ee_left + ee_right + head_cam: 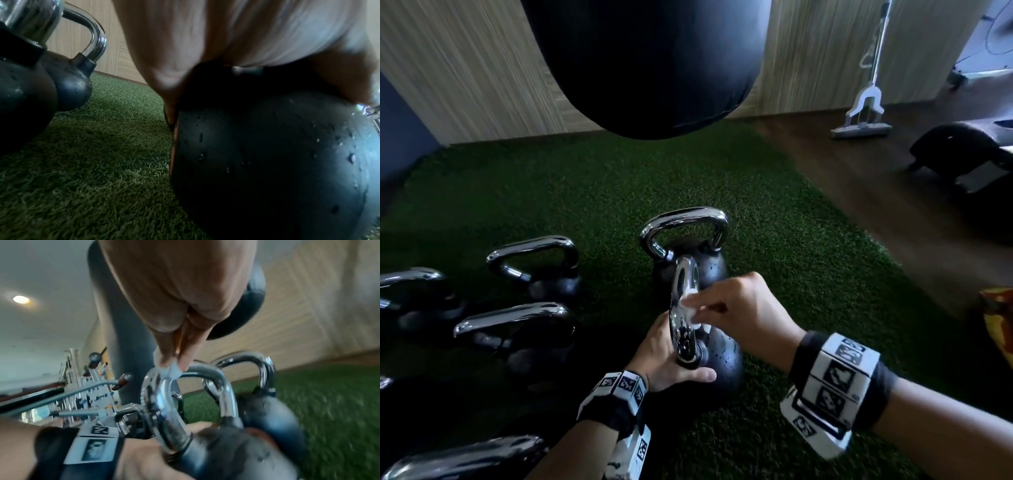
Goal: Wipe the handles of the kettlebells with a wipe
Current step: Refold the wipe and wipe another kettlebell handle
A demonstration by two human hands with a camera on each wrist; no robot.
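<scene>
A green turf floor [599,192] is seen under a hanging punching bag [647,61]. The nearest kettlebell [722,359] is steadied low down by the left hand [664,356], curled round its base. A small white wipe [693,308] is pinched against the shiny handle [683,308] by the right hand [743,315]. Water drops are seen on the ball, so it could be let slip and tipped against the kettlebell behind [688,246].

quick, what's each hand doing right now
Left hand: grips the base of the near kettlebell's handle, steadying it.
Right hand: pinches the white wipe against that chrome handle.
</scene>
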